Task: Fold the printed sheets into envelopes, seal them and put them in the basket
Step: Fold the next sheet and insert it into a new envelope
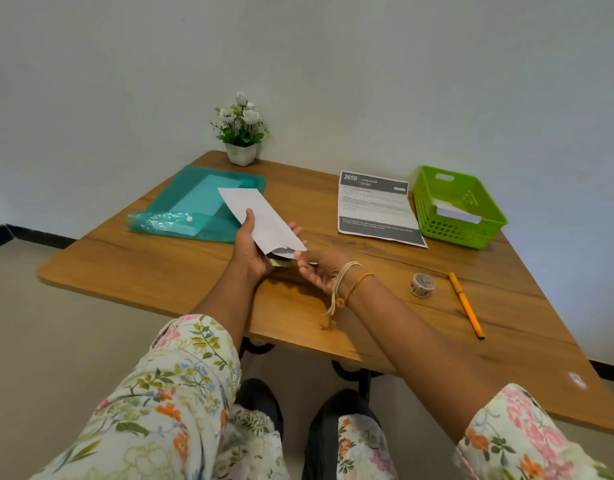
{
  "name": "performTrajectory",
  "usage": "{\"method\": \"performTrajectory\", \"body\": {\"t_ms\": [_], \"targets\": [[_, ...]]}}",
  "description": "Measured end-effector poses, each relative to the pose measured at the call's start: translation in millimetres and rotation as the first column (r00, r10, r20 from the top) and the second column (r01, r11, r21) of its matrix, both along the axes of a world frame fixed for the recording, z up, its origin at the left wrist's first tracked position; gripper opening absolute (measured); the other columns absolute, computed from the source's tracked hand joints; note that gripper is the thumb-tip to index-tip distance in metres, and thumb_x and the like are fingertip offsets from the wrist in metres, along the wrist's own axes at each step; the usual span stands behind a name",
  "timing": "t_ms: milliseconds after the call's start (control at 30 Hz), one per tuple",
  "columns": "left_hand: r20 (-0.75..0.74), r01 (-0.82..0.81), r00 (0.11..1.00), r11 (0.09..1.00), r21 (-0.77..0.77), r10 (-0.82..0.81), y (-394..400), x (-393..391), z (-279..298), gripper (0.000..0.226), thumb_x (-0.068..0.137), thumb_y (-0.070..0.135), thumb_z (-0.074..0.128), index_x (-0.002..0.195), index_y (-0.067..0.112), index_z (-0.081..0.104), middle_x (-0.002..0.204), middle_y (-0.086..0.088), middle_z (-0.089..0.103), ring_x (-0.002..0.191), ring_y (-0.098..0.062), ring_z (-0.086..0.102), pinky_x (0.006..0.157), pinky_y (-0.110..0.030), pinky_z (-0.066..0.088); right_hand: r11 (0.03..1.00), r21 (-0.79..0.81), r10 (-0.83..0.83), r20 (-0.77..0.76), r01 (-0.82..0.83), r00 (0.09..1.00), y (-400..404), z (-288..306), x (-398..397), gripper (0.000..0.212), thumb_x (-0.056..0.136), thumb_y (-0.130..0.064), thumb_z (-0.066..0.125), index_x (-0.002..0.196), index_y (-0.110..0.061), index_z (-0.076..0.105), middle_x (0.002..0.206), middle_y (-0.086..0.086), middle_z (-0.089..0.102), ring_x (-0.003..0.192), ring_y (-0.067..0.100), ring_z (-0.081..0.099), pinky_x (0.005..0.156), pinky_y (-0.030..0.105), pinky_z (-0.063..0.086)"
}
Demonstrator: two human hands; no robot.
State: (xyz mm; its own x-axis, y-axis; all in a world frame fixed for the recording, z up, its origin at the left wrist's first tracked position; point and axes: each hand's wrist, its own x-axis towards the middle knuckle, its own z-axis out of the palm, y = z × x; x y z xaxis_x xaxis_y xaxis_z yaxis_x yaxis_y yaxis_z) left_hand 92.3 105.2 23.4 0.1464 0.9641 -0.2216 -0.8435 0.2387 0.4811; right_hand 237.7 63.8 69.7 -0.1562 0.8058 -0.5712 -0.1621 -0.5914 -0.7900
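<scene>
1. At your far left, about ten o'clock on the table (333, 299), the teal plastic folder (194, 206) lies flat with a potted plant (241, 131) behind it at eleven.
2. Your left hand (252, 247) is closed around the white envelope (260, 218), thumb on top and fingers underneath, holding it above the table.
3. The envelope's long axis runs from its open mouth near your palms up toward eleven o'clock; the mouth faces your right hand.
4. Your right hand (317, 273) touches that mouth, fingers pinched narrow on what looks like the folded sheet's edge or the flap; which one, I cannot tell.
5. The right hand is nearer the opening, so it likely finishes the tucking.
6. At one o'clock lies another printed sheet (376, 211), unfolded.
7. Tape roll (422, 285) and orange pen (466, 304) sit at three.
8. The green basket (437, 223) at two o'clock already holds something white.
</scene>
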Motion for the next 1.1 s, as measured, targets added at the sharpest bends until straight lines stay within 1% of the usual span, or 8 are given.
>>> {"method": "performTrajectory", "body": {"t_ms": [233,333,467,633,833,933,1000,1100], "targets": [[0.012,-0.014,1.0,1.0,0.007,0.014,1,1,0,0.077,0.087,0.061,0.054,0.14,0.009,0.036,0.128,-0.027,0.057,0.109,-0.043,0.062,0.079,-0.061,0.053,0.991,-0.029,-0.135,-0.275,0.132,0.952,0,5,-6,0.024,0.085,0.022,0.041,0.098,0.004,0.051,0.112,0.023,0.058,0.112,0.033,0.059,0.089,0.036,0.052],[0.003,-0.024,1.0,1.0,0.015,0.024,3,-1,-3,0.076,0.088,0.062,0.051,0.141,0.011,0.036,0.128,-0.027,0.058,0.109,-0.043,0.063,0.082,-0.059,0.053,0.998,-0.049,-0.056,-0.228,0.046,0.972,2,9,-6,0.034,0.086,0.023,0.038,0.111,0.003,0.05,0.131,0.023,0.053,0.121,0.033,0.054,0.086,0.037,0.05],[-0.02,-0.002,1.0,1.0,0.026,0.003,6,-2,-6,0.078,0.086,0.062,0.053,0.141,0.01,0.036,0.128,-0.028,0.058,0.112,-0.042,0.061,0.088,-0.06,0.051,0.997,-0.016,-0.073,-0.207,0.071,0.976,3,8,-16,0.039,0.087,0.024,0.041,0.119,0.002,0.049,0.132,0.019,0.052,0.123,0.033,0.053,0.089,0.035,0.052],[-0.036,-0.004,0.999,0.999,0.033,0.005,8,-2,-7,0.074,0.089,0.062,0.049,0.14,0.009,0.035,0.13,-0.027,0.056,0.116,-0.042,0.059,0.098,-0.061,0.044,0.974,0.099,-0.193,-0.101,0.203,0.976,5,0,-28,0.08,0.078,0.023,0.059,0.14,-0.015,0.028,0.134,0.016,0.049,0.112,0.035,0.059,0.065,0.035,0.058],[-0.004,-0.005,1.0,0.999,0.035,0.005,9,-3,-9,0.072,0.088,0.061,0.053,0.138,0.012,0.036,0.129,-0.026,0.058,0.113,-0.043,0.06,0.099,-0.063,0.042,0.978,0.205,-0.04,0.055,0.028,0.998,10,-6,-16,0.085,0.07,0.018,0.072,0.137,-0.014,0.031,0.133,0.02,0.051,0.1,0.035,0.065,0.063,0.032,0.06],[-0.02,0.012,1.0,1.0,0.027,-0.012,10,-2,-10,0.078,0.086,0.063,0.053,0.142,0.011,0.033,0.129,-0.025,0.058,0.114,-0.043,0.06,0.102,-0.063,0.039,0.97,0.243,-0.056,0.153,0.017,0.987,14,-9,-17,0.07,0.076,0.005,0.074,0.13,-0.014,0.033,0.11,0.018,0.064,0.067,0.024,0.068,0.052,0.028,0.056],[-0.018,0.028,0.999,0.999,0.016,-0.028,11,-3,-10,0.081,0.085,0.063,0.053,0.142,0.01,0.032,0.13,-0.025,0.058,0.115,-0.043,0.059,0.101,-0.064,0.04,0.947,0.314,-0.071,0.407,-0.067,0.911,16,-13,-20,0.065,0.074,-0.018,0.079,0.123,-0.016,0.037,0.093,0.011,0.068,0.054,0.018,0.062,0.043,0.025,0.049],[0.0,0.051,0.999,0.998,0.021,-0.051,9,-2,-7,0.08,0.086,0.062,0.054,0.142,0.01,0.032,0.133,-0.026,0.055,0.117,-0.045,0.057,0.098,-0.066,0.041,0.871,0.445,-0.185,0.691,-0.208,0.699,21,-24,-18,0.054,0.072,-0.036,0.078,0.11,-0.014,0.046,0.096,0.002,0.06,0.076,0.019,0.058,0.059,0.028,0.045]]}}
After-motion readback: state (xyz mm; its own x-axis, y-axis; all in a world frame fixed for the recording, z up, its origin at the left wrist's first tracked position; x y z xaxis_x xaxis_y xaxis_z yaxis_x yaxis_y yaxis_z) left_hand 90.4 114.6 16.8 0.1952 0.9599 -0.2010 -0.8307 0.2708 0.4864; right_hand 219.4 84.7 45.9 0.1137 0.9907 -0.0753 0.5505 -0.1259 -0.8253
